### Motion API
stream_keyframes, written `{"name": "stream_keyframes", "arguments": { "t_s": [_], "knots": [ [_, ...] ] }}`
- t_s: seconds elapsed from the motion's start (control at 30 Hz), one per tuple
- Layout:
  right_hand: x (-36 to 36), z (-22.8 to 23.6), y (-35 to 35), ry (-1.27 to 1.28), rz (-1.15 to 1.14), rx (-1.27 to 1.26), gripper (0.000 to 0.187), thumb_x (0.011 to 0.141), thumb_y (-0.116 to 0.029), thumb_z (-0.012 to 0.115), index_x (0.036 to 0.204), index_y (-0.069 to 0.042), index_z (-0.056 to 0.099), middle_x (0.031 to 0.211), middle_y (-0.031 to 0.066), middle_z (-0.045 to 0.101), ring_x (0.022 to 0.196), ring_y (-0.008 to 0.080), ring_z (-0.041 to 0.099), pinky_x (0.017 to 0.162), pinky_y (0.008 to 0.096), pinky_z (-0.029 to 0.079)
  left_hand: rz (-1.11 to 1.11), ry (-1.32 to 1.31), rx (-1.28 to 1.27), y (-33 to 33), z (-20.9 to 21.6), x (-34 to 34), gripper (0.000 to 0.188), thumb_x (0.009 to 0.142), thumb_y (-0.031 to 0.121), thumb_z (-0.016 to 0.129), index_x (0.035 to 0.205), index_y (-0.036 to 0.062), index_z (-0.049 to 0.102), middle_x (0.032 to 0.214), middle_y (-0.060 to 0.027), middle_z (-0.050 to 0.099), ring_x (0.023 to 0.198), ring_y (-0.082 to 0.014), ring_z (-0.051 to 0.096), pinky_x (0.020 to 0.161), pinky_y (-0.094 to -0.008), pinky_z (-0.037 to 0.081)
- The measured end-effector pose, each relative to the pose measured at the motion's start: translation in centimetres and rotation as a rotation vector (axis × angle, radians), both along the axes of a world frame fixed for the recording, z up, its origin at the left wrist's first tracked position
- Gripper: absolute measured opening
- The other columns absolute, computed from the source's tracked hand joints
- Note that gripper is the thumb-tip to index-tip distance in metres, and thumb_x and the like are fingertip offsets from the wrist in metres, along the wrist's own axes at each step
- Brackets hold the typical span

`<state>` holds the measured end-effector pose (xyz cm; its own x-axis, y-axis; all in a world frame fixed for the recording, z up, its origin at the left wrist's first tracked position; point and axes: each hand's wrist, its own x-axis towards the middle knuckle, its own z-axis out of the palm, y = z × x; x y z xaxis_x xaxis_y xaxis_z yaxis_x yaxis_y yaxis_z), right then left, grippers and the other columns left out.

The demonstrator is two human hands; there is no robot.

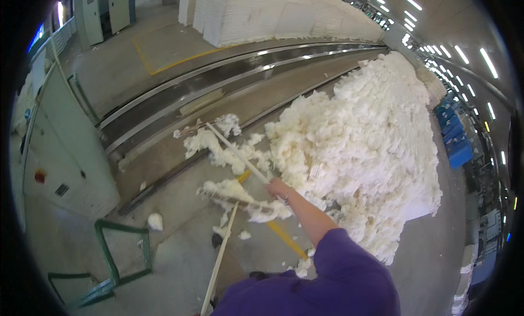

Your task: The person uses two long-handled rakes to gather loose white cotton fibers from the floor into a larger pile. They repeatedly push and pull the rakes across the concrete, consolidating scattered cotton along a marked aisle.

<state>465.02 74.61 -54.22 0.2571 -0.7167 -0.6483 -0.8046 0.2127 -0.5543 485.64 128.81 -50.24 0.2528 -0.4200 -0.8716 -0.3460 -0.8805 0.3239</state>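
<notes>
My right hand (277, 189), a bracelet at its wrist, is closed round the near end of a white pole (237, 151). The pole runs up and left to a thin brownish crossbar (197, 129), which has white fluff caught around it. A second long-handled tool (222, 256) slants up from the lower edge, its wide flat head partly covered by fluff (226, 188). My left hand is not in the picture, so whatever holds that second handle, if anything, is hidden. A big heap of white, cotton-like fibre (360, 147) rises just right of my hand.
A shiny metal rail track (185, 97) crosses beyond the tools. Stacked white bales (262, 16) stand behind it. On the left are a pale green machine cabinet (71, 147) and a green metal frame (112, 258). Blue machinery (454, 133) lines the far right.
</notes>
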Motion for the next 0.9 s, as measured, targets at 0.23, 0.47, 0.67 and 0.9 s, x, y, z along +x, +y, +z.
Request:
{"name": "stream_keyframes", "arguments": {
  "t_s": [0.23, 0.47, 0.67, 0.9],
  "knots": [
    [8.4, -3.2, -12.4, -0.112, -0.081, -0.055, 0.059, 0.081, -0.009, 0.050, 0.137, -0.009, 0.032, 0.060, 0.0107, 0.053, 0.041, 0.0198, 0.048, 0.036, 0.0337, 0.040, -0.043, -0.018, 0.026, -17.4, -2.2, 9.5, 0.026, 0.064, 0.020, 0.065, 0.080, -0.0002, 0.061, 0.069, -0.0170, 0.062, 0.066, -0.0311, 0.061, 0.059, -0.0414, 0.047],
    [15.1, -9.3, -19.3, 0.501, 0.730, -0.439, 0.049, 0.083, -0.013, 0.049, 0.130, -0.005, 0.040, 0.113, 0.0218, 0.053, 0.095, 0.0294, 0.057, 0.078, 0.0446, 0.047, -0.041, -0.005, 0.071, -18.0, -4.6, 12.0, 0.028, 0.064, 0.020, 0.065, 0.082, -0.0008, 0.062, 0.071, -0.0174, 0.062, 0.069, -0.0323, 0.062, 0.061, -0.0417, 0.047],
    [14.6, -9.5, -17.3, 0.310, 0.335, 0.049, 0.062, 0.088, -0.016, 0.043, 0.142, -0.014, 0.012, 0.096, 0.0217, 0.059, 0.075, 0.0298, 0.060, 0.061, 0.0435, 0.047, -0.013, 0.074, 0.120, -7.9, -3.2, 8.0, 0.029, 0.064, 0.020, 0.064, 0.084, -0.0014, 0.062, 0.072, -0.0178, 0.063, 0.072, -0.0333, 0.062, 0.062, -0.0419, 0.048],
    [6.5, -8.0, -9.9, 0.336, 0.641, -0.101, 0.062, 0.086, -0.014, 0.044, 0.141, -0.010, 0.014, 0.095, 0.0285, 0.059, 0.078, 0.0398, 0.060, 0.074, 0.0454, 0.046, 0.045, 0.061, 0.282, -11.7, -0.2, 6.6, 0.023, 0.060, 0.013, 0.064, 0.078, -0.0010, 0.060, 0.066, -0.0158, 0.061, 0.057, -0.0253, 0.061, 0.053, -0.0371, 0.048]
  ]
}}
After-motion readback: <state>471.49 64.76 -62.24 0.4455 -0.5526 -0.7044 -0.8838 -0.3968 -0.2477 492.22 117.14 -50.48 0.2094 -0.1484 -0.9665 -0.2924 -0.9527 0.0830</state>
